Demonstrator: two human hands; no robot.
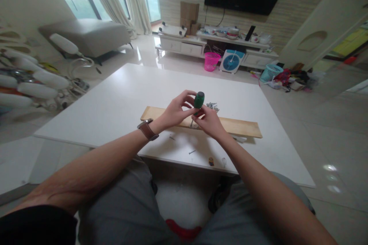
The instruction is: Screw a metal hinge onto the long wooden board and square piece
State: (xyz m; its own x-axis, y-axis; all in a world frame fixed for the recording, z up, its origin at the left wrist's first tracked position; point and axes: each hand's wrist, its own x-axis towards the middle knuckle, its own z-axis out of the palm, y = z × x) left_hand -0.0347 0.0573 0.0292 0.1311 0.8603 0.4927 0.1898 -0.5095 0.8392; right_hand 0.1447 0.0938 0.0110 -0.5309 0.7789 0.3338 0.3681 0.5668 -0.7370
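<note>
Screwdriver (198, 100), green-handled, is gripped upright by closed left hand (176, 113) & right hand (209, 121) over wood plank (241, 126); screws (212, 106) lie nearby.

- The left hand (175, 113) grips the green handle of the screwdriver (198, 100), which stands upright.
- The right hand (209, 122) holds its lower end, above the wooden board (241, 126).
- The wooden board lies flat on the white table (129, 92), with the screw pile (212, 106) just behind it.
</note>
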